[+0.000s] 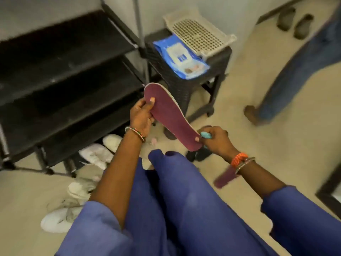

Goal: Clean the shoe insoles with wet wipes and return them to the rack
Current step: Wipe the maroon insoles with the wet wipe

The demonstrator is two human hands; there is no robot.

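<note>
The person wears blue sleeves (pixel 96 226) and blue trousers (pixel 177 196), thin beaded bangles (pixel 135 133) at the wrist behind the left fingers, and an orange beaded band (pixel 239 159) with metal bangles (pixel 246 163) behind the right

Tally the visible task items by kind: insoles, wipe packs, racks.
Maroon insoles: 2, one held, one on the floor
Wet wipes pack: 1
Black shoe rack: 1
Total: 4

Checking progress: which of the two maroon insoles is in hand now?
The longer-looking insole, held by left hand and right hand; the other insole lies low behind the right wrist.
</note>
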